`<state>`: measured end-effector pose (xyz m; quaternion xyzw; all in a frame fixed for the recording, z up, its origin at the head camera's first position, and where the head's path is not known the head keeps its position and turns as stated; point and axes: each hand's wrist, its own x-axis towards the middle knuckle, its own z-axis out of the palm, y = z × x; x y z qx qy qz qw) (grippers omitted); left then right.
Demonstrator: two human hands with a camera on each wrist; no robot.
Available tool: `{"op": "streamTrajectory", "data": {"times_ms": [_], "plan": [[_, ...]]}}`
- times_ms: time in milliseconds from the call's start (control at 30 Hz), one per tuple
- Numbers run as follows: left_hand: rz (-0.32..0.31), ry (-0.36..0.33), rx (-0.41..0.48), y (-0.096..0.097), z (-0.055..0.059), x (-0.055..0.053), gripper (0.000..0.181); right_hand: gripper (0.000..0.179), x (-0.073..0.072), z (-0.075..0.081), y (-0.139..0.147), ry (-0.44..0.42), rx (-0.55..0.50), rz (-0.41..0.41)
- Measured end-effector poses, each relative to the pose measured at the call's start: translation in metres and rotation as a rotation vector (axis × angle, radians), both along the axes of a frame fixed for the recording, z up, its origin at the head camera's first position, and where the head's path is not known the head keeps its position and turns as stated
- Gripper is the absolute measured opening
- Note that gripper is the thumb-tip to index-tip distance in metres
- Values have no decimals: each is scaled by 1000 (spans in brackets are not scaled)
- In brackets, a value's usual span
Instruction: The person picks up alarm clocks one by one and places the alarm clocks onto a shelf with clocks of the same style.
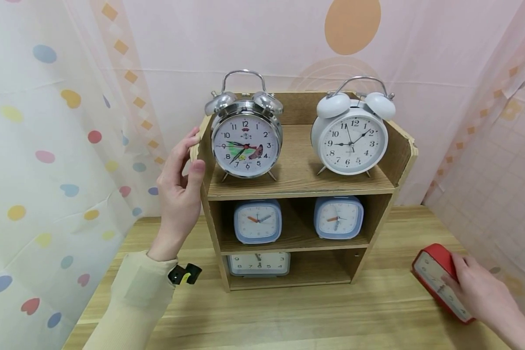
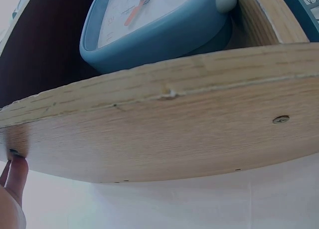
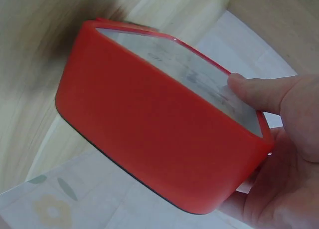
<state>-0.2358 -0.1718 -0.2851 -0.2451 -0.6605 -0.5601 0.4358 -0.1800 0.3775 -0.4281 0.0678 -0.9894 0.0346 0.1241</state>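
My left hand (image 1: 181, 189) rests against the left side of a small wooden shelf (image 1: 297, 190), fingers and thumb touching near its upper edge. In the left wrist view, a fingertip (image 2: 18, 164) touches the outer face of the side panel. My right hand (image 1: 483, 287) grips a red alarm clock (image 1: 439, 255) at the far right, low over the table and tilted. Seen from the right wrist, the thumb (image 3: 259, 92) lies across the front of the clock and the other fingers are partly hidden behind it.
On the shelf top stand a silver twin-bell clock (image 1: 247, 146) and a white one (image 1: 352, 141). Two blue clocks (image 1: 257, 221) (image 1: 339, 218) sit on the middle level. A rectangular clock (image 1: 259, 264) sits at the lower left. Patterned curtains (image 1: 70, 146) surround the wooden table (image 1: 288, 316).
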Motion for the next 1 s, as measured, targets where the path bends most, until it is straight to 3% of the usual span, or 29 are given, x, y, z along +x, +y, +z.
{"op": "streamTrajectory", "data": {"times_ms": [167, 467, 733, 1000], "plan": [[8, 3, -1, 0, 0, 0, 57, 59, 2, 6, -8, 12, -12, 11], [7, 11, 2, 0, 0, -1, 60, 62, 11, 12, -25, 201, -1, 129], [8, 15, 2, 0, -1, -1, 59, 63, 18, 23, -35, 215, 11, 199], [-3, 16, 4, 1, 0, -1, 59, 59, 26, 25, -50, 307, 37, 306]]}}
